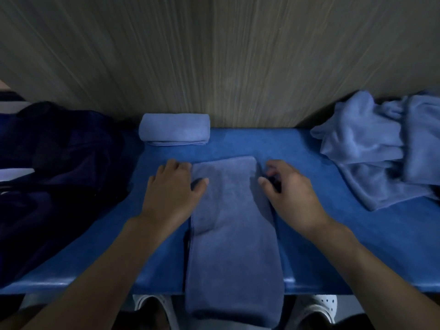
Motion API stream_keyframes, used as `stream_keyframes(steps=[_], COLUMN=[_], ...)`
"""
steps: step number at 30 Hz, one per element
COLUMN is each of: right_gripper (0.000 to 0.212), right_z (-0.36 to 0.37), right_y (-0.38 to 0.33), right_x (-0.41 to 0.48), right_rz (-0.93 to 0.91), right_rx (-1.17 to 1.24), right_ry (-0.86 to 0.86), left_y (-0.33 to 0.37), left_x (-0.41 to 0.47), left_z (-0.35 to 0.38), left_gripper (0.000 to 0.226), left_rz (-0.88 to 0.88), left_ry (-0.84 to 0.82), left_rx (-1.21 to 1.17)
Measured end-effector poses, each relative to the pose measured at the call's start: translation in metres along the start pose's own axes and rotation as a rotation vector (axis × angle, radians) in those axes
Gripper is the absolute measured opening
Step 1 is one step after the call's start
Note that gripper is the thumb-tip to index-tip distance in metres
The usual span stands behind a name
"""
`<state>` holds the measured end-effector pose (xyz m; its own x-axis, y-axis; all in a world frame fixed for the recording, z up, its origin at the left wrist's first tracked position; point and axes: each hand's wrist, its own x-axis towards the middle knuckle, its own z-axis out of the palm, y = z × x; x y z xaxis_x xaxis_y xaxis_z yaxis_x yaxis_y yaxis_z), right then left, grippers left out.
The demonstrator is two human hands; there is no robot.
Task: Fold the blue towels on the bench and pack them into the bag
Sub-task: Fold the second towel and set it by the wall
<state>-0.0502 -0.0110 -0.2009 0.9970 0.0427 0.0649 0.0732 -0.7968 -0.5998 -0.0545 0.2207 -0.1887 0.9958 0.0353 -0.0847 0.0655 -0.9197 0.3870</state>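
A long blue towel (232,234), folded into a narrow strip, lies down the middle of the blue bench (309,234), its near end hanging over the front edge. My left hand (173,189) rests at the strip's far left edge, thumb lying on the cloth. My right hand (292,194) sits at its far right edge, fingers loosely curled beside the cloth; whether they pinch it is unclear. One folded towel (175,129) lies against the wall behind. A heap of unfolded blue towels (381,148) sits at the right. The dark bag (54,167) lies at the left.
A wood-grain wall (214,55) rises right behind the bench. Below the bench's front edge are white shoes (319,306) on the floor. Bare bench surface shows on either side of the towel strip.
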Motion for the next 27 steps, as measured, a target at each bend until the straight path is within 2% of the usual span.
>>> stream_keyframes(steps=[4,6,8,10,13,16,20,23,25,27], right_gripper=[0.047,0.049,0.046,0.042,0.021,0.026,0.021,0.027,0.03,0.016], right_z=[0.006,0.008,0.01,0.01,0.01,0.008,0.005,0.006,0.005,0.001], right_y=[-0.001,-0.003,-0.004,-0.005,-0.006,-0.006,-0.007,-0.008,-0.007,-0.008], right_x=[0.014,0.019,0.024,0.029,0.032,0.032,0.032,0.031,0.032,0.033], right_rz=[0.062,0.071,0.074,0.11,0.119,0.118,0.144,0.15,0.163,0.166], right_rx=[-0.004,-0.038,-0.071,-0.082,-0.154,-0.213,-0.099,0.059,0.161,0.279], right_ry=[-0.005,-0.012,-0.015,-0.02,-0.029,-0.052,-0.06,-0.068,-0.105,-0.13], left_y=[0.0,0.004,0.008,0.009,0.004,0.0,0.001,0.006,0.01,0.01], left_x=[0.015,0.02,0.025,0.029,0.033,0.035,0.033,0.033,0.032,0.033], left_z=[0.002,0.002,0.004,0.008,0.008,0.004,0.002,-0.002,-0.007,-0.011], left_gripper=[0.03,0.028,0.035,0.046,0.046,0.047,0.038,0.016,0.015,0.018], left_rz=[-0.027,-0.025,-0.006,0.012,-0.037,-0.105,-0.097,-0.123,-0.153,-0.175], left_ry=[-0.032,-0.044,-0.017,0.038,0.07,-0.007,-0.069,-0.06,-0.067,-0.082], left_rx=[-0.174,-0.274,-0.346,-0.315,-0.08,-0.083,-0.252,-0.417,-0.514,-0.592])
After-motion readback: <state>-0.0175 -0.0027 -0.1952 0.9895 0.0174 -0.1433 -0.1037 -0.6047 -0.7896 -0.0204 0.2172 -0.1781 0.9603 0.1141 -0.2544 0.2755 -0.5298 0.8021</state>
